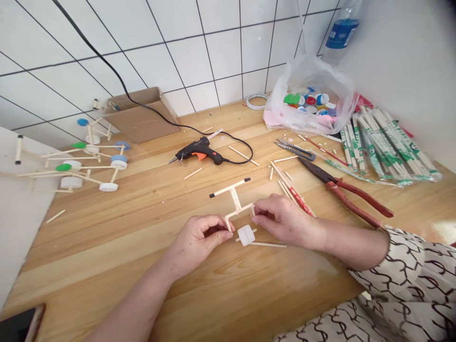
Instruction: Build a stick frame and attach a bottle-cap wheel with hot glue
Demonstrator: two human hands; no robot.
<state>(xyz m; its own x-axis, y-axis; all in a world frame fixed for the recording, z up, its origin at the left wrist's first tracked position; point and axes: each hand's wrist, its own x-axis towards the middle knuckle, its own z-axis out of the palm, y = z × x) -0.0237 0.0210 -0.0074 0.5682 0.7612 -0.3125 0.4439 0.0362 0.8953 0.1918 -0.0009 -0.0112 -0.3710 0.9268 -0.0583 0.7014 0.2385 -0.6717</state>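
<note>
A small frame of thin wooden sticks point(235, 198), shaped like an H, lies on the wooden table point(149, 247). My left hand point(199, 237) pinches its near left end, fingers closed. My right hand point(281, 219) pinches the near right end, fingers closed too. Just below the frame, between both hands, a white bottle cap point(246, 235) sits on a stick that runs to the right. A black glue gun point(199, 152) lies beyond the frame, its cable running to the wall.
Red-handled pliers point(349, 194) and scissors point(295, 149) lie at right, next to wrapped chopsticks point(384, 145) and a bag of coloured caps point(309, 102). Finished stick-and-cap models point(89, 164) stand at left by a cardboard box point(138, 116). A tape roll point(257, 100) and a bottle point(340, 31) are at the back.
</note>
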